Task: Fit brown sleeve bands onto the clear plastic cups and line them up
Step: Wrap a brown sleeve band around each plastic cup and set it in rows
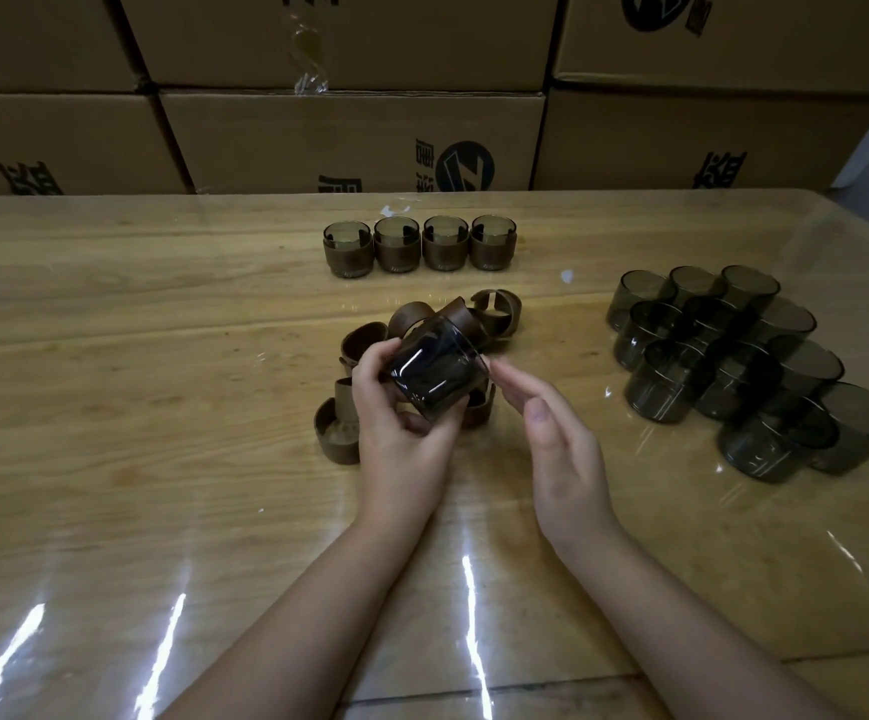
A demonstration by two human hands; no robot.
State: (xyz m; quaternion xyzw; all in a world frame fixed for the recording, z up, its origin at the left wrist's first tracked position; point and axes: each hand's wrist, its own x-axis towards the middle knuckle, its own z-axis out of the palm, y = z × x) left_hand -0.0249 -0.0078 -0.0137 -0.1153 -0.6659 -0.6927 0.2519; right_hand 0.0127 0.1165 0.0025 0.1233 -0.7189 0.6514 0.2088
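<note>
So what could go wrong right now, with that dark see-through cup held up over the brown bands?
Only the left hand grips the smoky clear plastic cup, tilted; the right hand is open beside it, so it might slip onto the loose pile of brown sleeve bands and scatter them. The bare cups on the right stand tightly packed, so a careless reach could topple several.

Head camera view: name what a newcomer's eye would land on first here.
First, the smoky clear cup at centre, held tilted in the left grip above a heap of brown sleeve bands, with the right grip open beside it. Next, the row of four sleeved cups at the far middle of the table and the cluster of bare cups to the right. Stacked cardboard boxes fill the background.
</note>
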